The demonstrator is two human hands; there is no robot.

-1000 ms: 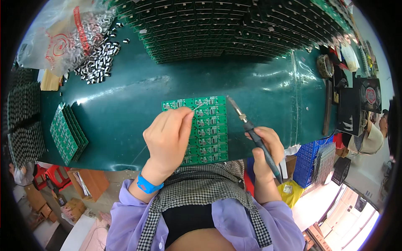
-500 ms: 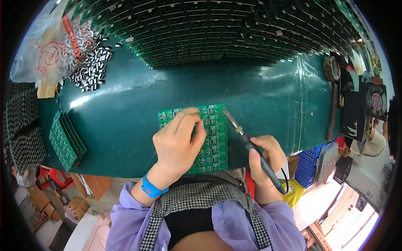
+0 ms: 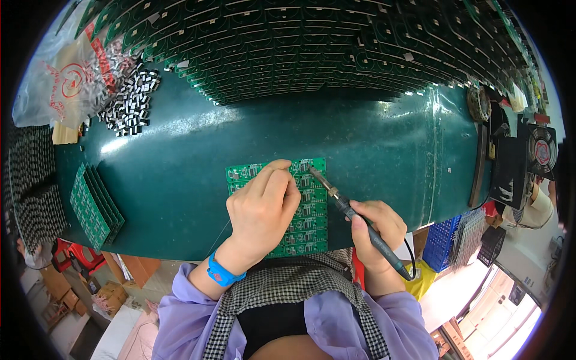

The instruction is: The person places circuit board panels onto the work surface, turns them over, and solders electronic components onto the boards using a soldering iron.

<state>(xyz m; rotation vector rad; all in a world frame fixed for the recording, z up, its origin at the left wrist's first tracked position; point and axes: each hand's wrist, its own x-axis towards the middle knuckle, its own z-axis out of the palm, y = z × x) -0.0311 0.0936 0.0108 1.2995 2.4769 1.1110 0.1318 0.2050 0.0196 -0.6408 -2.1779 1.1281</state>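
Observation:
A green circuit board panel (image 3: 309, 211), divided into several strips, lies on the table in front of me. Over its left part is my left hand (image 3: 264, 201), fingers pinched on a thin solder wire (image 3: 223, 233) that trails out below the hand toward the blue wristband. My right hand (image 3: 379, 231) grips the dark handle of a soldering iron (image 3: 342, 207). The iron's tip is at the panel's top strip, just right of my left fingertips. Whether tip and wire touch cannot be made out. My left hand hides much of the panel's left side.
Stacked circuit boards (image 3: 282, 57) span the table's far side. Left are a plastic bag (image 3: 63, 84), a pile of small black-and-white parts (image 3: 135, 99) and a leaning board stack (image 3: 93, 207). Right stand a fan (image 3: 540, 147) and a blue crate (image 3: 441, 246).
The soldering iron's tip has moved left along the top strip, from its right corner toward my left fingertips. My left hand has shifted slightly right. The whole view has tilted a little.

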